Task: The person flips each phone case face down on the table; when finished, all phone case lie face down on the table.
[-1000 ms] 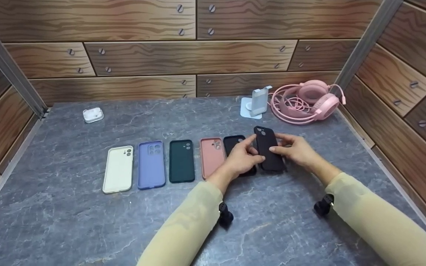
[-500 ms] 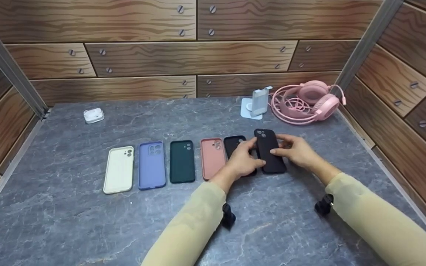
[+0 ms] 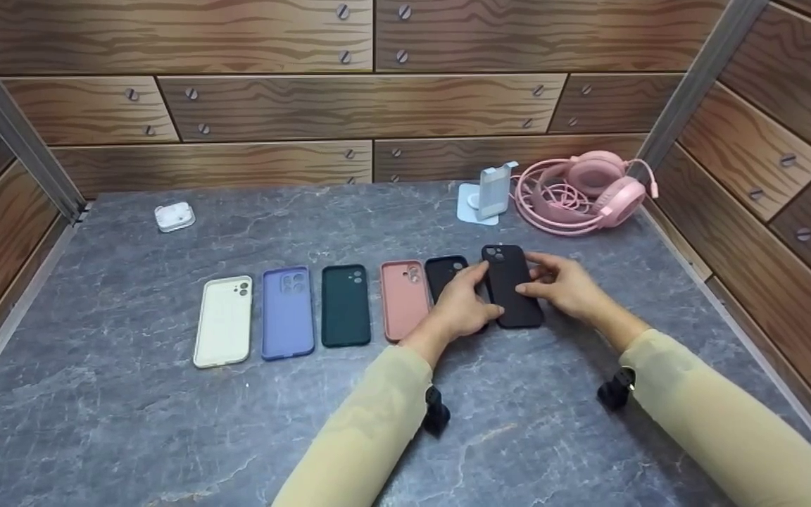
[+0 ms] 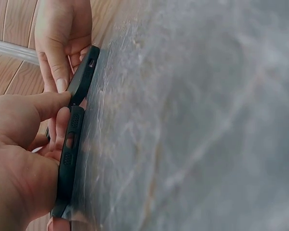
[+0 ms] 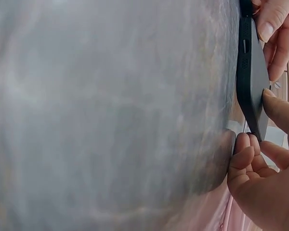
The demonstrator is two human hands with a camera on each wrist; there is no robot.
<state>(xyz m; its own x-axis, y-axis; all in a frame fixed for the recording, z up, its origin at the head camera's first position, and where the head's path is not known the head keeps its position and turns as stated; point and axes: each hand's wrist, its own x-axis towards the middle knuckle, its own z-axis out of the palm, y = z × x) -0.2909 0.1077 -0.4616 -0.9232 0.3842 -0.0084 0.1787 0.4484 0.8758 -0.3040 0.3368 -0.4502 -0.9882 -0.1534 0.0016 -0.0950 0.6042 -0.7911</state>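
A black phone case (image 3: 514, 283), camera cutouts at its far end, lies at the right end of a row in the head view. My right hand (image 3: 567, 287) pinches its right edge, thumb on the back and fingers at the side; the right wrist view shows that edge of the black case (image 5: 258, 86) raised a little. With thumb and forefinger my left hand (image 3: 458, 306) grips the left edge. Under that hand, partly hidden, a second black case (image 3: 441, 276) lies open side up, close beside the first in the left wrist view.
Leftward along the row lie a pink case (image 3: 400, 303), a dark green case (image 3: 346, 308), a purple case (image 3: 288, 317) and a white case (image 3: 224, 324). Behind are a pale phone stand (image 3: 494, 193), pink headphones (image 3: 617, 201) and, far left, white earphones in a box (image 3: 174, 217).
Both hands have lowered the tilted black case toward the tabletop and shifted it slightly toward me. Over the last half second the hands have barely moved. The other cases stay in place.
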